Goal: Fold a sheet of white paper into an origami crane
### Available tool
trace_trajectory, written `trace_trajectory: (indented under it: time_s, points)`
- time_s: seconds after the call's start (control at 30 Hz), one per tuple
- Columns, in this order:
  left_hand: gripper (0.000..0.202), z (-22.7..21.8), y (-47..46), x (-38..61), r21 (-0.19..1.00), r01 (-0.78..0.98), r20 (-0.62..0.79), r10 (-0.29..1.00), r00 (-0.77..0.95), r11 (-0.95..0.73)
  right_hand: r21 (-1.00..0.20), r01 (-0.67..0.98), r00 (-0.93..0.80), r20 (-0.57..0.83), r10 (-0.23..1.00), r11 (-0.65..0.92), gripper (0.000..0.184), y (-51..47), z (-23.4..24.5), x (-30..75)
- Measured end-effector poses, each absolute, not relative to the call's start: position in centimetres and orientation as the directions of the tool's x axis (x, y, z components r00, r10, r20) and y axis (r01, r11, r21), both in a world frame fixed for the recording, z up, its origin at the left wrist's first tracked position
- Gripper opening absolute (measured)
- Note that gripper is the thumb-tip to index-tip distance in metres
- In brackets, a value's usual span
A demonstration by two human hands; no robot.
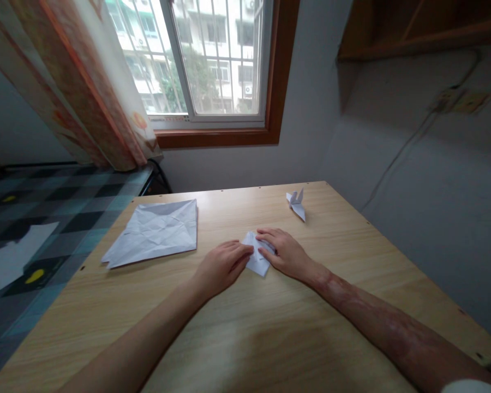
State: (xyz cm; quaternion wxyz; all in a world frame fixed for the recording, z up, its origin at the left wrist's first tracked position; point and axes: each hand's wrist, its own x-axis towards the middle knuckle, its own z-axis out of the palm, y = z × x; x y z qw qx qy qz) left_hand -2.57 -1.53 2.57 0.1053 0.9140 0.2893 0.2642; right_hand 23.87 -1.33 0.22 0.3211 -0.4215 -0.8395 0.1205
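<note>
A small folded piece of white paper (255, 257) lies on the wooden table (245, 327), near its middle. My left hand (223, 266) rests on the paper's left edge with its fingers stretched flat and close together. My right hand (281, 252) lies on the paper's right side, fingers extended and pressing it down. Both hands cover part of the paper, so its full shape is hidden. A finished white paper crane (297, 203) stands farther back on the table, to the right of my hands.
A large creased sheet of white paper (157, 232) lies flat at the table's left rear. A bed with a checkered cover (45, 213) is left of the table. A window (208, 60) with a curtain (85, 82) is behind; a wall is close on the right.
</note>
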Motion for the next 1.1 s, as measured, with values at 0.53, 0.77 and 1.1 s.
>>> trace_trajectory:
  time_s: [0.53, 0.77, 1.1]
  points:
    - [0.027, 2.5, -2.2, -1.9, 0.227, 0.6, 0.357, 0.639, 0.682, -0.767, -0.521, 0.566, -0.423, 0.481, 0.768, 0.639, 0.02, -1.8, 1.2, 23.6]
    - [0.02, 2.6, -2.3, -1.9, 0.313, 0.536, 0.406, 0.62, 0.671, -0.784, -0.627, 0.528, -0.35, 0.454, 0.819, 0.573, 0.013, -1.5, 0.8, 23.8]
    - [0.016, 2.6, -2.5, -1.9, 0.333, 0.499, 0.425, 0.6, 0.678, -0.8, -0.569, 0.57, -0.377, 0.46, 0.804, 0.593, 0.013, -1.4, 0.9, 23.9]
